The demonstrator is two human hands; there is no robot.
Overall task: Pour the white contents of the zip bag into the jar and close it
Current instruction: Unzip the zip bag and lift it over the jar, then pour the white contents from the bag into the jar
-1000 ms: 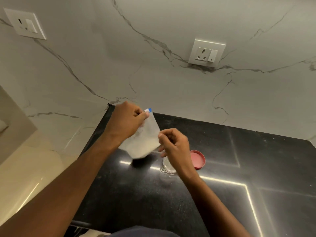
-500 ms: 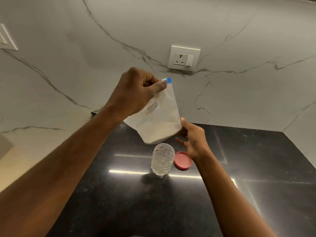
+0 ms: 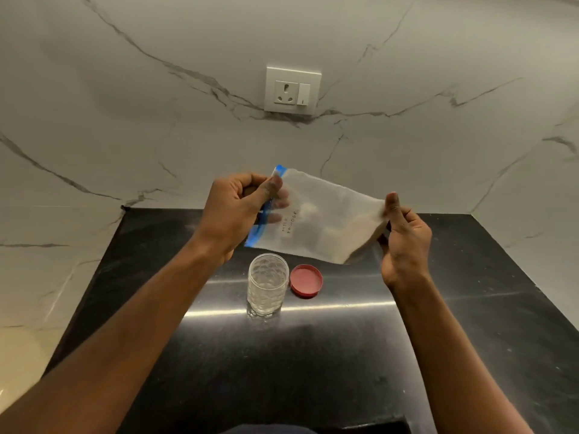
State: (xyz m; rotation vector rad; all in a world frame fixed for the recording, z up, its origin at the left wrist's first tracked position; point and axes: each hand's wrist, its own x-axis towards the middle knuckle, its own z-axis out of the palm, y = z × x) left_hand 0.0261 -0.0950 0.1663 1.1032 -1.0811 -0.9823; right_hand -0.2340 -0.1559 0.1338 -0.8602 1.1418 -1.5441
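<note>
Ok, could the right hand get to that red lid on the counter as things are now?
Probably not right away: the right hand is pinching a corner of the zip bag. The path itself looks free, since the red lid lies uncovered beside the jar.

1. My left hand [image 3: 238,211] pinches the blue-striped zip end of the zip bag [image 3: 316,217], and my right hand [image 3: 404,236] pinches its opposite edge.
2. I see the bag held sideways in the air, above the black counter [image 3: 282,371].
3. The clear jar [image 3: 268,285] stands upright and uncapped under the bag's zip end.
4. Its red lid [image 3: 306,280] lies just beside it, on its right.
5. A wall socket [image 3: 293,90] sits on the marble wall behind.
</note>
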